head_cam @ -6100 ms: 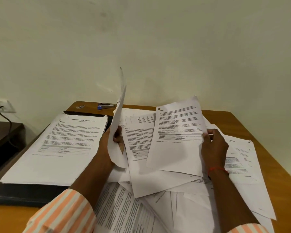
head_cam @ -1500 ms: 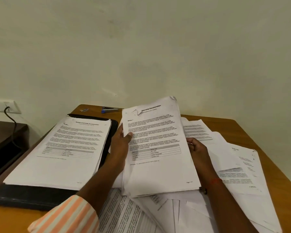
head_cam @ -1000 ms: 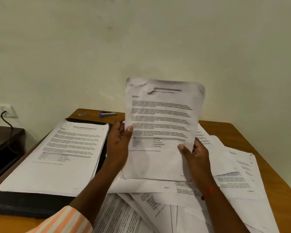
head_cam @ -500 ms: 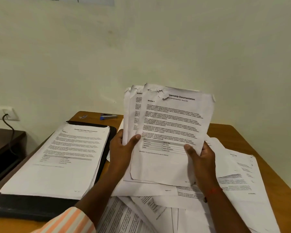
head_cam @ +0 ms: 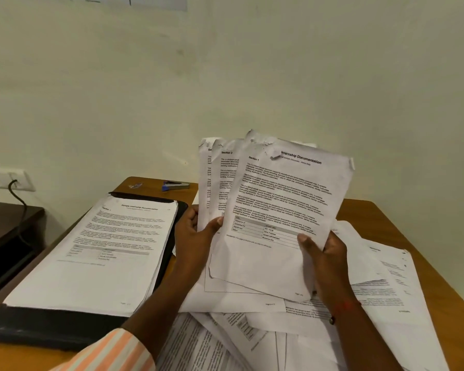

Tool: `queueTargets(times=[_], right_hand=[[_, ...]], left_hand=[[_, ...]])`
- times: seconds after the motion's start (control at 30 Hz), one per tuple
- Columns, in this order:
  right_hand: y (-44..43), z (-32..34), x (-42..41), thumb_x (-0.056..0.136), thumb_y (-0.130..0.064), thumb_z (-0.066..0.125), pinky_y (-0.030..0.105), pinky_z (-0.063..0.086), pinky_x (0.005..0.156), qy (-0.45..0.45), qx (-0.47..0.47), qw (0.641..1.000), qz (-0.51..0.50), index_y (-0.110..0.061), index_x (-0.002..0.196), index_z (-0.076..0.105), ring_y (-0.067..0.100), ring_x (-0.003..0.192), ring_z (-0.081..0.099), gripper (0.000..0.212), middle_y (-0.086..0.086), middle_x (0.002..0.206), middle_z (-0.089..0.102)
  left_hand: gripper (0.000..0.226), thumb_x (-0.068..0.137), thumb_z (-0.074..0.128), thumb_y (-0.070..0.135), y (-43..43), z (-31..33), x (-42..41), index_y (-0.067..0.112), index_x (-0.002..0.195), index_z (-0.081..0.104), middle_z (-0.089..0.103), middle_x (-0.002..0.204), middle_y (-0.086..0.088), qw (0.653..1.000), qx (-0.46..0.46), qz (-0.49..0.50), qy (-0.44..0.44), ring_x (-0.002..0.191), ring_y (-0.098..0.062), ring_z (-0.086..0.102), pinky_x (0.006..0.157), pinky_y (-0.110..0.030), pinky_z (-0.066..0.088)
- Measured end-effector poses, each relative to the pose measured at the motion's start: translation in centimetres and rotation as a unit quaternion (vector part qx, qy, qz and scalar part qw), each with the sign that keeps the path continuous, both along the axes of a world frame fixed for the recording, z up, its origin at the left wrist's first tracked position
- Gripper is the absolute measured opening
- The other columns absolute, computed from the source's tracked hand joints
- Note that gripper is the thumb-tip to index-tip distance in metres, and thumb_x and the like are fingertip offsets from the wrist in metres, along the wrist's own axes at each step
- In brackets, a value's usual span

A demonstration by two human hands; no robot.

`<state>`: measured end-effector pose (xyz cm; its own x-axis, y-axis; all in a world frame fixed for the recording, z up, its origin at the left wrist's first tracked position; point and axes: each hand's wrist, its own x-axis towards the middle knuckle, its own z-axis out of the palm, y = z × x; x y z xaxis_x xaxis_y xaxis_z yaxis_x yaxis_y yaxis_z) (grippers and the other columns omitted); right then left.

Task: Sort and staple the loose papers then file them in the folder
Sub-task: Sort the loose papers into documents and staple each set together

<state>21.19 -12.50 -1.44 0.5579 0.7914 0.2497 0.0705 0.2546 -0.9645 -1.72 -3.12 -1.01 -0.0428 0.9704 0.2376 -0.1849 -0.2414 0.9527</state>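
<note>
Now holds a fanned sheaf of pages (head_cam: 279, 199) upright above the worktop (head_cam: 367, 214), one hand at each side; grips the sheaf's left edge with the left hand (head_cam: 196, 236), thumb across the front, fingers curled round behind and clamped on the paper; pinches the lower right part with the right hand (head_cam: 324, 255), thumb flat on the print, fingers closed on the back of the sheets; holds the front sheet, headed "Internship Documentation" and "Section 1", tilted a little clockwise, with "Section 2" legible on a sheet behind it and more sheets peeking out to the left; shows ragged, torn top left corners on these sheets; wears a red thread (head_cam: 346, 306) on the right wrist and a striped sleeve (head_cam: 113, 352) on the left arm; has a heap of loose papers (head_cam: 252, 338) spread under the forearms and out to the right, overlapping at all angles; has a black folder (head_cam: 51, 328) lying flat on the left of the worktop, carrying a squared stack of printed sheets (head_cam: 105, 250); has a blue stapler (head_cam: 176, 186) lying beyond the folder, near the far edge by the wall; also takes in a wall socket (head_cam: 8, 179) with a dark cable (head_cam: 19, 199) at far left, above a dark side table (head_cam: 6, 223).
</note>
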Motion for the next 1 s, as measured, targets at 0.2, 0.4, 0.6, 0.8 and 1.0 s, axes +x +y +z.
queueTargets(times=[0.2, 0.4, 0.6, 0.8, 1.0], right_hand=[[0.01, 0.1, -0.16, 0.088, -0.003, 0.073, 0.02, 0.059, 0.075, -0.026, 0.002, 0.999, 0.027, -0.021, 0.119, 0.067, 0.005, 0.101, 0.071, 0.036, -0.014, 0.109, 0.076], [0.01, 0.0, -0.19, 0.09, -0.006, 0.071, 0.018, 0.058, 0.077, -0.015, 0.002, 1.0, 0.019, -0.024, 0.12, 0.067, 0.003, 0.102, 0.071, 0.035, -0.015, 0.111, 0.075], [0.04, -0.06, -0.14, 0.093, -0.008, 0.069, 0.016, 0.054, 0.077, 0.004, -0.01, 1.0, 0.007, -0.03, 0.117, 0.065, -0.003, 0.101, 0.069, 0.032, -0.021, 0.107, 0.074], [0.08, 0.04, -0.07, 0.093, -0.007, 0.068, 0.018, 0.055, 0.079, 0.002, -0.013, 1.0, 0.015, -0.032, 0.11, 0.067, -0.003, 0.099, 0.069, 0.03, -0.022, 0.106, 0.075], [0.1, -0.13, 0.07, 0.092, -0.007, 0.069, 0.018, 0.057, 0.077, 0.003, -0.012, 1.0, 0.014, -0.031, 0.11, 0.066, -0.002, 0.099, 0.07, 0.03, -0.022, 0.106, 0.075]], left_hand=[[0.039, 0.083, 0.081, 0.014, -0.41, 0.43, -0.01, 0.029, 0.114, 0.063, 0.074, 0.102, 0.013, 1.0, 0.012, 0.002, -0.016, 0.094, -0.004, 0.072, 0.064, -0.017, 0.057], [0.039, 0.082, 0.081, 0.018, -0.44, 0.55, -0.19, 0.034, 0.113, 0.064, 0.074, 0.102, 0.021, 1.0, 0.018, -0.004, -0.019, 0.097, -0.002, 0.071, 0.068, -0.016, 0.057], [0.037, 0.083, 0.08, 0.018, -0.4, 0.48, -0.1, 0.033, 0.113, 0.065, 0.074, 0.106, 0.022, 0.999, 0.029, -0.003, -0.017, 0.098, -0.004, 0.071, 0.074, -0.019, 0.058], [0.036, 0.084, 0.079, 0.018, -0.32, 0.33, -0.07, 0.031, 0.115, 0.065, 0.075, 0.106, 0.019, 0.999, 0.026, -0.003, -0.018, 0.098, -0.005, 0.071, 0.074, -0.02, 0.058], [0.037, 0.083, 0.079, 0.026, -0.39, 0.33, -0.08, 0.033, 0.117, 0.065, 0.075, 0.108, 0.015, 1.0, 0.019, -0.007, -0.024, 0.101, -0.009, 0.072, 0.079, -0.027, 0.06]])
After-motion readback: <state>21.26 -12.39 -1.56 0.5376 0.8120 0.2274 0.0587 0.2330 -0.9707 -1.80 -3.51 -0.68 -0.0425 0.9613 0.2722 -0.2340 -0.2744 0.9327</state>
